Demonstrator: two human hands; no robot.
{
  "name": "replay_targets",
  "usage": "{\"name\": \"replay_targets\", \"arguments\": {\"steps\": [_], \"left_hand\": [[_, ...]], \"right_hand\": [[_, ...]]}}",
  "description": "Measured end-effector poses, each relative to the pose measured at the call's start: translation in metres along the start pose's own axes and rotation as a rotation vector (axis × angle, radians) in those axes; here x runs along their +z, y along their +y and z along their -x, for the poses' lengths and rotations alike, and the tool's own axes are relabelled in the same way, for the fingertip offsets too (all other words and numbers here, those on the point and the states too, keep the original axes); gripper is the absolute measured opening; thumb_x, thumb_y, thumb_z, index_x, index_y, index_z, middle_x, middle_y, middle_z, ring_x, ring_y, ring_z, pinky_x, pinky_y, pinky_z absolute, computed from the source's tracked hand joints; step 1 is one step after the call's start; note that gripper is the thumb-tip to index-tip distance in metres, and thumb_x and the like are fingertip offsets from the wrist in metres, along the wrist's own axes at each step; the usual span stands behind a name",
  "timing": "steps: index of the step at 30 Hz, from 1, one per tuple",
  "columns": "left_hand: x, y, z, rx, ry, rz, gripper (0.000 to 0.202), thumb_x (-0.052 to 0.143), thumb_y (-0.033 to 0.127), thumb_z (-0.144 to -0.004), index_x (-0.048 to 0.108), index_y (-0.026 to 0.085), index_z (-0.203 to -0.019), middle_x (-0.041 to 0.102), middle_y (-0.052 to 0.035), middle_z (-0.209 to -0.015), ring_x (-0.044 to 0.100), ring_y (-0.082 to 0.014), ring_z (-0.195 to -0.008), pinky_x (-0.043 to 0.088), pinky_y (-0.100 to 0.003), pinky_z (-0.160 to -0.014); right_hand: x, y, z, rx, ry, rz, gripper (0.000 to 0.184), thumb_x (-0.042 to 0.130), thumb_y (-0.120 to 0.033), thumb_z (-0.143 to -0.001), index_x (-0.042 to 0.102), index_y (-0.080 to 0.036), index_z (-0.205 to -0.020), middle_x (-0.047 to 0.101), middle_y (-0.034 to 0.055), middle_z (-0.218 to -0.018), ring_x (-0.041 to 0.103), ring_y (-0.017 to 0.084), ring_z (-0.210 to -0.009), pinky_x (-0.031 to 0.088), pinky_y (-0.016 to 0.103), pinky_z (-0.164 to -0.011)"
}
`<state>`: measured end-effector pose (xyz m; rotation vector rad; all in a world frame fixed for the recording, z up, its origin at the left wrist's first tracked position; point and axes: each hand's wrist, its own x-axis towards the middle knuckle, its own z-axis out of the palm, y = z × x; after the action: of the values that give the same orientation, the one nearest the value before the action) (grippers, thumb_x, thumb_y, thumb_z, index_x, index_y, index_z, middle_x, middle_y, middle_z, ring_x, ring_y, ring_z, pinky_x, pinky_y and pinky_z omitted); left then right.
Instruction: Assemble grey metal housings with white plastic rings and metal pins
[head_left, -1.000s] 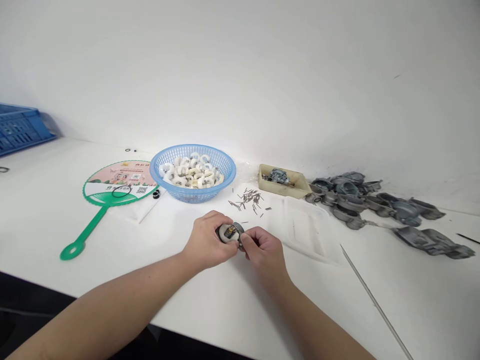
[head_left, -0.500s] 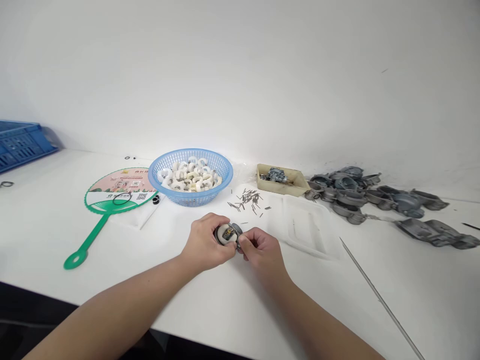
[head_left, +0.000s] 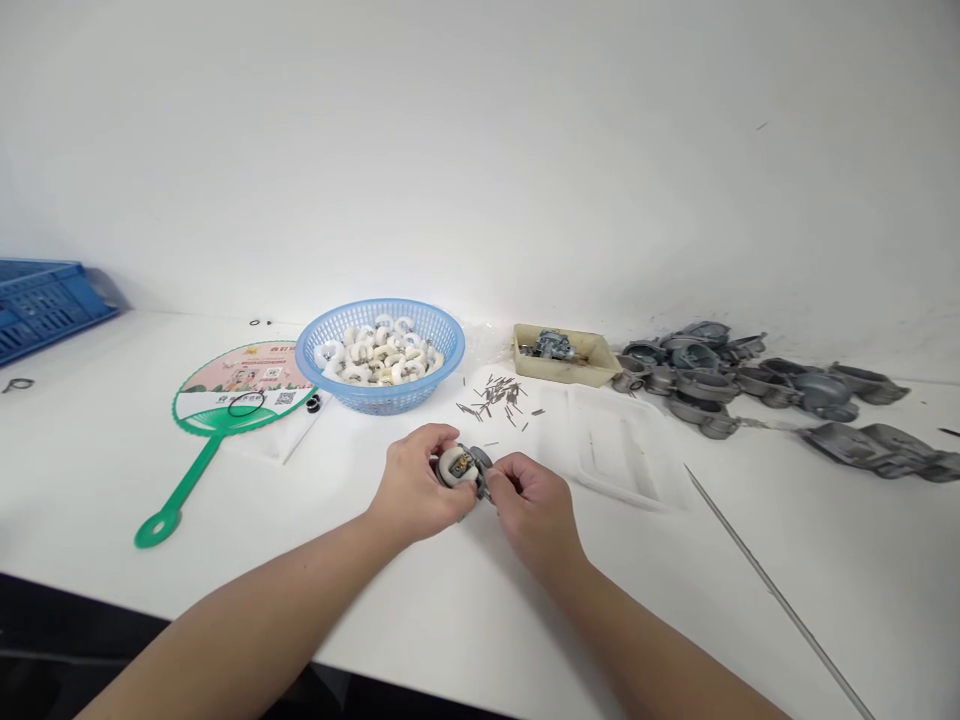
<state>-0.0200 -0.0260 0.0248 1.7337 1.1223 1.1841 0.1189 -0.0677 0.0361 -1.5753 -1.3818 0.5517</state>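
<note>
We still clasp the white-ringed metal housing: left hand round it, right hand pinching its four-o'clock edge. Blue crate, ten o'clock, now lower in view.

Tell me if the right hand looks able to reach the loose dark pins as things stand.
Probably yes: the dark pins lie loose just beyond the right hand, with nothing standing between, though it would likely have to let go of the grey part first.
</note>
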Motion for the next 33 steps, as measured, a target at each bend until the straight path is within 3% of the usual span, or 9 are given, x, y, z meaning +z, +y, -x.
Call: {"name": "replay_targets", "arguments": {"steps": [16, 27, 33], "left_hand": [[-0.0001, 0.0015, 0.0006, -0.001, 0.007, -0.005, 0.043, 0.065, 0.017, -0.055, 0.057, 0.017, -0.097, 0.059, -0.0001, -0.080, 0.058, -0.0124, -0.064, 0.051, -0.022, -0.055], [-0.0031, 0.0077, -0.0010, 0.171, 0.018, -0.124, 0.022, 0.066, 0.015, -0.054, 0.066, 0.018, -0.077, 0.063, -0.0016, -0.076, 0.058, -0.0144, -0.066, 0.051, -0.027, -0.062], [-0.0034, 0.0065, -0.0023, 0.193, -0.006, -0.075, 0.026, 0.066, 0.012, -0.053, 0.069, 0.018, -0.078, 0.064, -0.0032, -0.081, 0.059, -0.0141, -0.065, 0.051, -0.026, -0.062]], "right_hand": [[0.0014, -0.0056, 0.0034, 0.096, 0.022, -0.092, 0.018, 0.053, -0.028, -0.071, 0.050, -0.019, -0.055, 0.042, -0.0056, -0.045, 0.034, 0.009, -0.044, 0.030, 0.023, -0.045], [0.0021, -0.0066, 0.0040, 0.099, 0.047, -0.086, 0.020, 0.053, -0.030, -0.070, 0.050, -0.019, -0.054, 0.043, -0.0051, -0.045, 0.033, 0.009, -0.044, 0.030, 0.023, -0.044], [0.0018, -0.0061, 0.0051, 0.078, 0.053, -0.090, 0.018, 0.053, -0.029, -0.070, 0.052, -0.019, -0.055, 0.044, -0.0042, -0.046, 0.034, 0.009, -0.045, 0.029, 0.023, -0.043]]}}
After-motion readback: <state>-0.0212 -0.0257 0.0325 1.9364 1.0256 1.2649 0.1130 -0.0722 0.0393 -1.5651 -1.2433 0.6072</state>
